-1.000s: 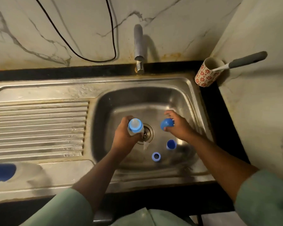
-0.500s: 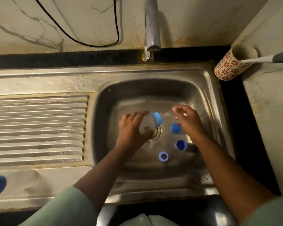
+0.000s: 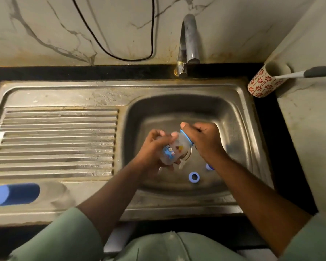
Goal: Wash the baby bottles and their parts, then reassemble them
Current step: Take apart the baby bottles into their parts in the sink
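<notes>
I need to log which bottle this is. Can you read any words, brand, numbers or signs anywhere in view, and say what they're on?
Nothing reads clearly.
Baby bottle, held in the left hand: blue printed letters and small coloured figures on its side, too blurred to read.
Cup by the sink: red flower pattern only, no text.
Tap and blue ring: no markings visible.

A floral cup (image 3: 264, 84) holds a grey-handled brush (image 3: 309, 72) – right of the tap (image 3: 189, 44). A black cable (image 3: 120, 44) loops across the marble wall (image 3: 45, 25).

Steel sink (image 3: 177, 87), blue ring (image 3: 194, 177) in basin.
</notes>
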### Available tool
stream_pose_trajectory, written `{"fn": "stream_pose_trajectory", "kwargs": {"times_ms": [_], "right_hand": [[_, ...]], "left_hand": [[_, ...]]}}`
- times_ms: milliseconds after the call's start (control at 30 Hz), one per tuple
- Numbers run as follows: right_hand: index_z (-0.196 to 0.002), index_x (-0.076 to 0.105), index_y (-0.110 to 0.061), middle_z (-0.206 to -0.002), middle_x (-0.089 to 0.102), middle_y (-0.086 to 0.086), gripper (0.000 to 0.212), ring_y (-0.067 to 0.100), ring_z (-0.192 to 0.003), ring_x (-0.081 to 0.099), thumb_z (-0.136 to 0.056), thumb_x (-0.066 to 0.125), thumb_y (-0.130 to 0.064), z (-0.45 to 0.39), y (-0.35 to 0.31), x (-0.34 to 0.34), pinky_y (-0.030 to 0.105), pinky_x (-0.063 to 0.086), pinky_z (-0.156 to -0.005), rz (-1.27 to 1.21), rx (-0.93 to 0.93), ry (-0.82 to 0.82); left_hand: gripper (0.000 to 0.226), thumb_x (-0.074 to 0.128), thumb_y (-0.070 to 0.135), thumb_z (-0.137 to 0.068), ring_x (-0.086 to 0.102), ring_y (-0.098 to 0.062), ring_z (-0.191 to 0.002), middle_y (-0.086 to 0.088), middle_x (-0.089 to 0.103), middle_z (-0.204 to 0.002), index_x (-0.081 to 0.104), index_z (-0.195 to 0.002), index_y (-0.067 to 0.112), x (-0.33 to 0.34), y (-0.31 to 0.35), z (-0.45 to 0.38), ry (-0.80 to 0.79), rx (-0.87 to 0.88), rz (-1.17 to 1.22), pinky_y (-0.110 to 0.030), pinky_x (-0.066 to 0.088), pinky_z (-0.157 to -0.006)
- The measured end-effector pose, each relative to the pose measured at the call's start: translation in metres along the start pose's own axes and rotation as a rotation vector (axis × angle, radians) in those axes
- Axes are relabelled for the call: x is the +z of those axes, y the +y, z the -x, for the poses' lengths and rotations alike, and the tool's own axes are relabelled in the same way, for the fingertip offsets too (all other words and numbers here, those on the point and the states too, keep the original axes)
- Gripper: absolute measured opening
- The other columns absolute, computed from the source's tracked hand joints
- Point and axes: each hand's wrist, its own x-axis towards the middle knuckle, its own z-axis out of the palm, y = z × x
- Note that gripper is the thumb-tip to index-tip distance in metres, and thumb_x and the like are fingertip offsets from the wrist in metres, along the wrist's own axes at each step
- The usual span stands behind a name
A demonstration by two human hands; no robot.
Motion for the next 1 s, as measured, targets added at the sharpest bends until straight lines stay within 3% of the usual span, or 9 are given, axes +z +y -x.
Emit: {"fn": "stream_pose_trajectory", "kwargs": {"times_ms": [67, 133, 233, 333, 433, 533, 633, 800, 1000], "right_hand": [[-0.057, 0.063, -0.009, -0.052, 0.050, -0.005, 0.031, 0.005, -0.047, 0.046, -0.079, 0.071, -0.030, -0.005, -0.010, -0.009, 0.020, 0.038, -0.047, -0.087, -0.097, -0.245], [-0.082, 0.075, -0.024, -0.079, 0.067, -0.006, 0.009, 0.006, -0.073, 0.064, -0.074, 0.076, -0.020, -0.012, -0.016, -0.024, 0.019, 0.051, -0.063, -0.112, -0.155, -0.557], [-0.097, 0.075, -0.022, -0.108, 0.066, 0.001, 0.036, 0.020, -0.106, 0.063, -0.065, 0.083, -0.008, -0.022, -0.014, -0.045, 0.029, 0.056, -0.082, -0.080, -0.199, -0.793], [-0.092, 0.072, -0.030, -0.111, 0.065, -0.007, 0.042, 0.016, -0.111, 0.062, -0.058, 0.087, -0.010, -0.038, -0.014, -0.058, 0.025, 0.055, -0.081, -0.122, -0.239, -0.659], [-0.095, 0.072, -0.031, -0.104, 0.069, -0.009, 0.042, 0.010, -0.103, 0.064, -0.058, 0.087, -0.018, -0.062, -0.010, -0.077, 0.024, 0.054, -0.078, -0.333, -0.167, -0.329], [-0.092, 0.072, -0.031, -0.096, 0.072, -0.009, 0.029, 0.012, -0.091, 0.070, -0.067, 0.085, -0.025, -0.061, 0.005, -0.069, 0.024, 0.057, -0.065, -0.261, -0.080, -0.158], [-0.087, 0.070, -0.034, -0.088, 0.073, -0.015, 0.020, 0.005, -0.077, 0.069, -0.075, 0.079, -0.020, -0.045, 0.031, -0.040, 0.017, 0.053, -0.056, -0.071, 0.025, -0.123], [-0.086, 0.071, -0.023, -0.080, 0.075, -0.005, 0.023, 0.009, -0.063, 0.069, -0.067, 0.082, -0.017, -0.016, 0.061, -0.004, 0.020, 0.053, -0.052, -0.211, 0.220, -0.066], [-0.088, 0.073, -0.028, -0.095, 0.071, -0.010, 0.038, 0.005, -0.093, 0.067, -0.062, 0.085, -0.003, 0.004, 0.073, 0.005, 0.014, 0.052, -0.078, -0.130, 0.173, -0.114]], "left_hand": [[0.049, 0.069, 0.052, -0.081, 0.067, -0.025, -0.057, -0.016, 0.070, -0.082, 0.070, -0.107, 0.010, -0.017, 0.000, 0.004, -0.261, -0.256, 0.105, -0.027, 0.051, -0.043], [0.059, 0.070, 0.060, -0.078, 0.068, -0.023, -0.060, -0.015, 0.070, -0.080, 0.077, -0.099, 0.006, -0.036, -0.001, 0.002, -0.476, -0.426, 0.139, -0.028, 0.056, -0.050], [0.066, 0.083, 0.060, -0.068, 0.070, -0.022, -0.062, -0.015, 0.071, -0.080, 0.075, -0.100, 0.002, -0.055, 0.000, -0.009, -0.608, -0.462, 0.085, -0.028, 0.058, -0.055], [0.064, 0.082, 0.061, -0.068, 0.070, -0.022, -0.071, -0.014, 0.072, -0.085, 0.077, -0.101, 0.007, -0.063, -0.001, -0.018, -0.559, -0.411, 0.068, -0.028, 0.056, -0.062], [0.053, 0.082, 0.050, -0.072, 0.072, -0.024, -0.094, -0.011, 0.071, -0.113, 0.071, -0.120, 0.031, -0.069, -0.007, -0.033, -0.335, -0.103, 0.035, -0.035, 0.059, -0.074], [0.067, 0.085, 0.031, -0.076, 0.071, -0.015, -0.091, 0.001, 0.061, -0.123, 0.049, -0.130, 0.046, -0.068, -0.015, -0.062, 0.084, 0.224, -0.481, -0.028, 0.059, -0.071], [0.061, 0.080, 0.032, -0.080, 0.061, -0.020, -0.105, 0.000, 0.056, -0.127, 0.048, -0.132, 0.037, -0.074, -0.026, -0.103, 0.412, 0.339, -1.036, -0.033, 0.052, -0.083], [0.067, 0.067, 0.017, -0.091, 0.063, -0.034, -0.104, -0.010, 0.039, -0.145, 0.033, -0.147, 0.028, -0.086, -0.043, -0.157, 0.357, 0.239, -1.473, -0.040, 0.055, -0.077], [0.079, 0.061, 0.003, -0.092, 0.039, -0.039, -0.140, -0.019, 0.026, -0.159, 0.023, -0.159, 0.020, -0.096, -0.038, -0.178, 0.247, 0.119, -1.343, -0.041, 0.036, -0.111]]}}
